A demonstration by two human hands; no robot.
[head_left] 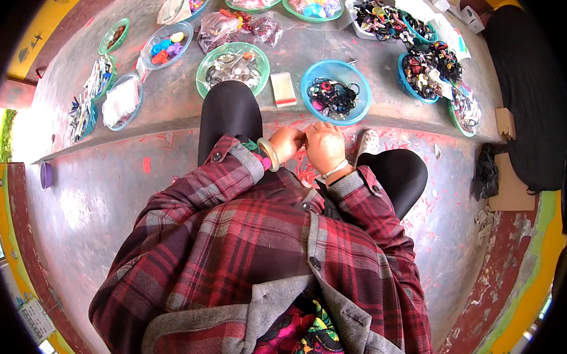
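My left hand (286, 144), with a pale bangle at the wrist, meets my right hand (326, 146) between my knees. Both have their fingers curled and pressed together, fingertips almost touching; whatever they hold, if anything, is hidden. Just beyond my right hand stands a blue bowl (361, 111) with a tangle of black cords or bands inside. A small white, yellowish and red box (283, 89) lies left of that bowl. Farther left, a green bowl (207, 60) of small mixed pieces sits behind my left knee.
A raised ledge (387, 121) carries the bowls. At left are a bowl with colourful pieces (167, 46) and a basket of white packets (120, 101). Bagged items (212, 31) lie behind. Right stands a basket of dark cords (420, 78). Red scraps litter the floor (146, 165).
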